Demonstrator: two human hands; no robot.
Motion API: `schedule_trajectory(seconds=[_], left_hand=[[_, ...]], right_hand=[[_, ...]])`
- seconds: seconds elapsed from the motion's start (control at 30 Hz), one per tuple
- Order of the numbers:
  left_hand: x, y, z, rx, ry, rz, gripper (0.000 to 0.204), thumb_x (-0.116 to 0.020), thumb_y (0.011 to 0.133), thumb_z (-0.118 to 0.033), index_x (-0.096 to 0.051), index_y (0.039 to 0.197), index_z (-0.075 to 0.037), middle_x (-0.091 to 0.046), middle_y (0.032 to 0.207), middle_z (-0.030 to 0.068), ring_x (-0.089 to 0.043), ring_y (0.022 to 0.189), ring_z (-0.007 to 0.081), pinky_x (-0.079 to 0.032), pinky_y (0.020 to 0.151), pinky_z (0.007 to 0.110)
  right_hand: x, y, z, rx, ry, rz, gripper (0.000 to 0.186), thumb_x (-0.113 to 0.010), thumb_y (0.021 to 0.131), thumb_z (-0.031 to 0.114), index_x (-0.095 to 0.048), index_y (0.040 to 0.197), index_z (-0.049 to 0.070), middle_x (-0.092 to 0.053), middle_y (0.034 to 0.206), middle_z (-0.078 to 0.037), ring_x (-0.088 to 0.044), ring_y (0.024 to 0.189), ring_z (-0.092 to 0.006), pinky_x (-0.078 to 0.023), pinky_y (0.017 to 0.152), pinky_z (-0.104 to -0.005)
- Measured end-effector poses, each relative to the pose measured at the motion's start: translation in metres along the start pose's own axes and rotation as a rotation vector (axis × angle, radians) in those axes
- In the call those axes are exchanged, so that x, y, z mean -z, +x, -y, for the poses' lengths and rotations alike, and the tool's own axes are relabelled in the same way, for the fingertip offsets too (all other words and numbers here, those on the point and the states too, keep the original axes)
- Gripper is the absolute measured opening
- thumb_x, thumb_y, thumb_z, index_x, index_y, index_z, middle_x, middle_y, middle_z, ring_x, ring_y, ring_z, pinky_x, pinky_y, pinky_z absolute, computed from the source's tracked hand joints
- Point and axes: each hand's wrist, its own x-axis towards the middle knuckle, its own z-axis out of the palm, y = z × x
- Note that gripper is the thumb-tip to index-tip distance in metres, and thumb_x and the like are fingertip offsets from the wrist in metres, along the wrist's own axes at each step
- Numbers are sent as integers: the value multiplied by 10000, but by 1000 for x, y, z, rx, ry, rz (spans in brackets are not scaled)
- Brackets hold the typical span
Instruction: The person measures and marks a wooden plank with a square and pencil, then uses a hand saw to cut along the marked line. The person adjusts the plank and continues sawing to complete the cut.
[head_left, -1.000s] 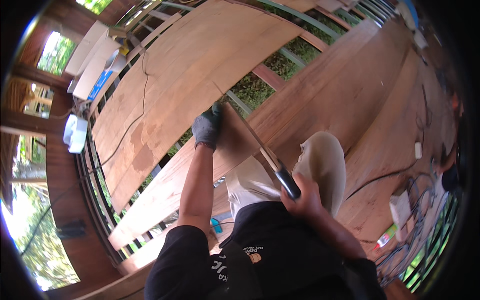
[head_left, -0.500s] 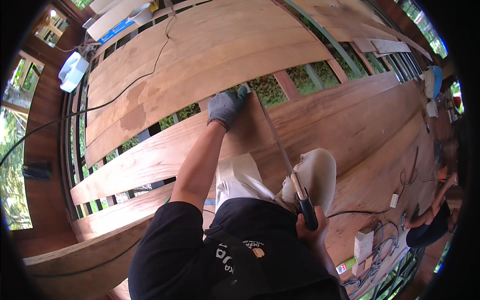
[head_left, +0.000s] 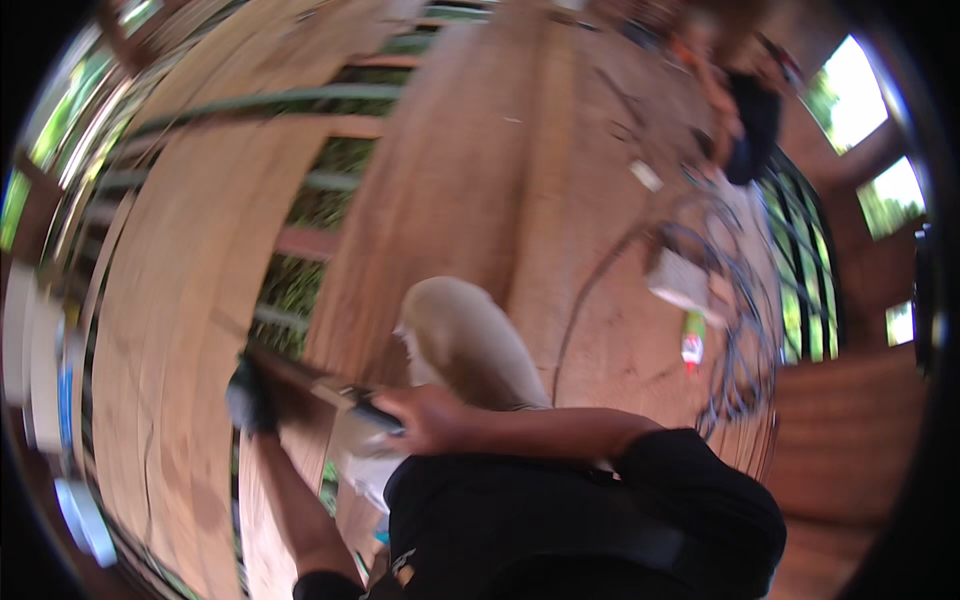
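My right hand (head_left: pixel 430 415), bare, is closed round the dark handle of a handsaw (head_left: pixel 290 369) in front of my body. Its blurred blade points left, across a reddish-brown wooden board (head_left: pixel 306 418) beside my bent knee (head_left: pixel 470 335). My left hand (head_left: pixel 250 398), in a grey-green glove, is at the board's far edge close to the blade tip. The fingers look curled over that edge, though motion smears them. Whether the saw teeth touch the wood cannot be made out.
Open gaps between floor beams (head_left: pixel 325 195) show greenery below. Paler planks (head_left: pixel 185 300) lie to the left. On the right are a pale block (head_left: pixel 680 279), a bottle (head_left: pixel 692 340) and coiled cables (head_left: pixel 735 375). Another person (head_left: pixel 752 125) is at the far right.
The view has swung to the right, so the boards and both hands appear farther left. My right hand still holds the saw, and my left hand stays by the board's edge.
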Motion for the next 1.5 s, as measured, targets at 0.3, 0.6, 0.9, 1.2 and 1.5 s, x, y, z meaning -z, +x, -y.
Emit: schedule_trajectory(seconds=[0.3, 0.6, 0.9, 1.2, 1.5], left_hand=[[39, 10, -19, 366, -214, 83, 802, -340, 1001, -674, -745, 992, 17, -713, 930, 281, -661, 891, 494, -507, 744, 562], [55, 4, -31, 405, -157, 33, 824, -347, 989, -693, -747, 999, 27, -714, 950, 288, -665, 902, 499, -520, 751, 575], [41, 10, -27, 368, -194, 37, 811, -355, 997, -667, -745, 932, 41, -702, 937, 301, -653, 885, 512, -500, 745, 584], [24, 10, -23, 399, -175, 48, 820, -384, 995, -668, -727, 905, 72, -691, 884, 321, -640, 831, 529, -481, 699, 590], [-6, 14, -22, 408, -147, 58, 769, -392, 1009, -630, -736, 940, 54, -686, 892, 320, -648, 842, 508, -495, 717, 560]], right_hand=[[15, -45, 18, -89, 95, -6, 369, -745, 774, 230, -569, 1042, 46, -664, 824, -223, -662, 818, -438, -506, 692, -529], [56, -73, 16, 194, 294, -227, 429, -762, 785, 232, -599, 1131, 38, -648, 934, -220, -651, 887, -410, -506, 743, -489], [131, -217, -95, -770, -460, -874, 474, -725, 790, 155, -575, 1226, 46, -681, 1009, -215, -674, 864, -423, -544, 706, -486], [35, -375, -256, -1093, -865, -736, 458, -707, 784, 144, -533, 1194, 38, -644, 1076, -213, -644, 965, -412, -532, 820, -494], [-7, -356, -313, -1271, -788, -406, 312, -640, 839, 202, -579, 1091, 27, -595, 1154, -206, -565, 1118, -406, -470, 936, -501]])
